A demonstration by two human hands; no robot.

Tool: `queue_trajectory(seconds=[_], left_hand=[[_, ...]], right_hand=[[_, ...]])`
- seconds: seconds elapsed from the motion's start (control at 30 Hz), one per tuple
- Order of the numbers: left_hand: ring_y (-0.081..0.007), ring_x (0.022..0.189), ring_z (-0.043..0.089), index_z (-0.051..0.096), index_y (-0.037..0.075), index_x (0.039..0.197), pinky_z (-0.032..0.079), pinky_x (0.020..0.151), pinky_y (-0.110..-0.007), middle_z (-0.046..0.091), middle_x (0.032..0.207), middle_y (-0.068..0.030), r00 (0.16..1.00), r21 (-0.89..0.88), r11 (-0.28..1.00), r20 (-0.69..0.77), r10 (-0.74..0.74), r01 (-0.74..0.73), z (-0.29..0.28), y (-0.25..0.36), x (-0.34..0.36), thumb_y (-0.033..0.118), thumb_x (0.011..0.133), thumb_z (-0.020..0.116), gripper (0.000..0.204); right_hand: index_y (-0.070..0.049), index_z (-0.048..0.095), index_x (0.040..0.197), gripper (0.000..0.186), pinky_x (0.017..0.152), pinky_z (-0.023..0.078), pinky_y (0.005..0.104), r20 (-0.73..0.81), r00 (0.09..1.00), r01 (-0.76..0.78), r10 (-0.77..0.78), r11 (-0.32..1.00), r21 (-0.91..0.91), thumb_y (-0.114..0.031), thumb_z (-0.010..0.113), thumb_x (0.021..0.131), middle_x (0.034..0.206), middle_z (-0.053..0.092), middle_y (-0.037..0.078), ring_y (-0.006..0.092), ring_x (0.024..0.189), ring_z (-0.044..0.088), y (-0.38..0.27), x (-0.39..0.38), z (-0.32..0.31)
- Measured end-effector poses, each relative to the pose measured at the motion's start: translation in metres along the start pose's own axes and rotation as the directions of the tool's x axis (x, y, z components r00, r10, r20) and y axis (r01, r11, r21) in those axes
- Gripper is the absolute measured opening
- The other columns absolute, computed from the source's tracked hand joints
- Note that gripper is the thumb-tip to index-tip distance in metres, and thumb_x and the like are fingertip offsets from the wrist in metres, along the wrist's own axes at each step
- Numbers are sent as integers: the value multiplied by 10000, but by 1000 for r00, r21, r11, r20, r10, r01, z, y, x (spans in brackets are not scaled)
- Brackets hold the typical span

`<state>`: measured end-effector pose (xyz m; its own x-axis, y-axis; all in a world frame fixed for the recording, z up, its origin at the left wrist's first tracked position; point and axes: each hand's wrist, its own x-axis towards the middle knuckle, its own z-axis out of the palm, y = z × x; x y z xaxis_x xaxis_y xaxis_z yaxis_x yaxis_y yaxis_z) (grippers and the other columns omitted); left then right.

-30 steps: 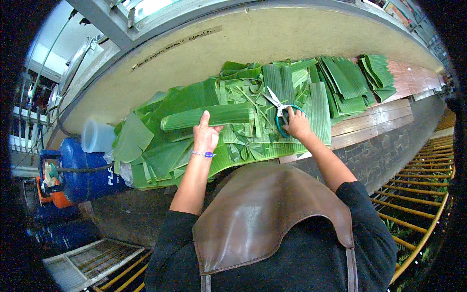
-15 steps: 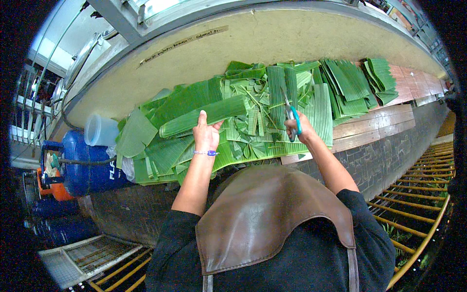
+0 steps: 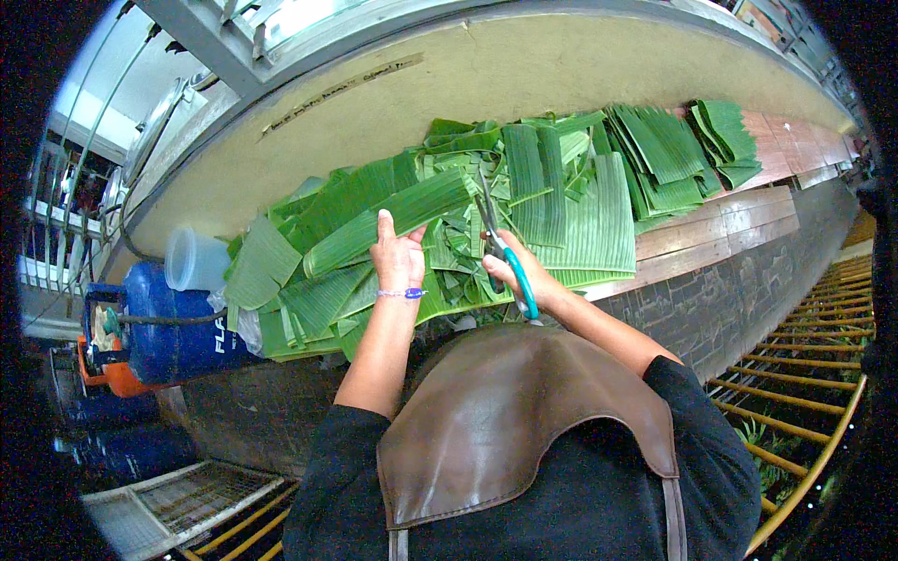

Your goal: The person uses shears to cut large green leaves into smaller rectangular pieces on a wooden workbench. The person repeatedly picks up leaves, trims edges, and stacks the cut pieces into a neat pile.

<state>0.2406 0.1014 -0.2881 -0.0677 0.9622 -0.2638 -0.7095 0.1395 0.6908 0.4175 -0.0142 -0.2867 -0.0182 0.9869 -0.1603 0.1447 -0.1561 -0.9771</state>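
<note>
My left hand [image 3: 399,254] grips a long folded strip of banana leaf [image 3: 355,234], thumb on top and fingers beneath. A beaded bracelet with a blue piece circles that wrist. In my right hand [image 3: 520,267] is a pair of scissors [image 3: 487,210] with teal handles, fingers wrapped round the grips. Its blades point up and away, close to the right end of the strip; whether they touch the leaf I cannot tell. Under both hands spreads a heap of banana leaves [image 3: 337,304] with many cut scraps. A wide flat leaf [image 3: 599,220] lies to the right of the scissors.
Stacks of trimmed banana leaves [image 3: 659,154] rest farther right on wooden boards [image 3: 739,224]. On the left stand a blue container [image 3: 168,323] and a clear plastic tub [image 3: 195,259]. A yellowish wall [image 3: 561,70] runs behind; a yellow metal railing [image 3: 814,411] curves along the right.
My right hand has swung the scissors leftward and nearer to me, from over the flat leaf to the right end of the held strip. My left hand keeps its grip nearly in place.
</note>
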Motion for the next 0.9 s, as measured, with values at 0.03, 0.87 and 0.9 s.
queue_trajectory(seconds=[0.03, 0.87, 0.9], left_hand=[[-253, 951, 618, 500, 21, 1155, 571, 731, -388, 590, 1110, -112, 1000, 4, 1000, 17, 7, -7, 0, 0, -2, 228, 950, 504, 291], [-250, 920, 627, 497, -4, 1116, 577, 724, -384, 595, 1079, -129, 993, 55, 994, -78, -93, 97, 0, -8, -10, 209, 962, 471, 264], [-260, 924, 625, 487, -9, 1123, 575, 738, -394, 590, 1086, -136, 991, 58, 993, -83, -101, 106, 0, -9, -9, 202, 965, 460, 265]], right_hand=[[-27, 409, 1287, 587, 715, 440, 305, -5, 1000, 27, -27, 1000, -8, -395, 598, 871, 905, 512, 54, 150, 824, 489, -3, 0, 2], [-9, 544, 991, 495, 671, 462, 390, -286, 955, -159, 76, 948, -277, -477, 603, 842, 764, 602, 170, 291, 733, 603, -19, 9, 18], [-8, 546, 982, 498, 669, 462, 394, -289, 954, -167, 81, 943, -288, -482, 603, 840, 756, 602, 173, 296, 727, 604, -18, 10, 17]])
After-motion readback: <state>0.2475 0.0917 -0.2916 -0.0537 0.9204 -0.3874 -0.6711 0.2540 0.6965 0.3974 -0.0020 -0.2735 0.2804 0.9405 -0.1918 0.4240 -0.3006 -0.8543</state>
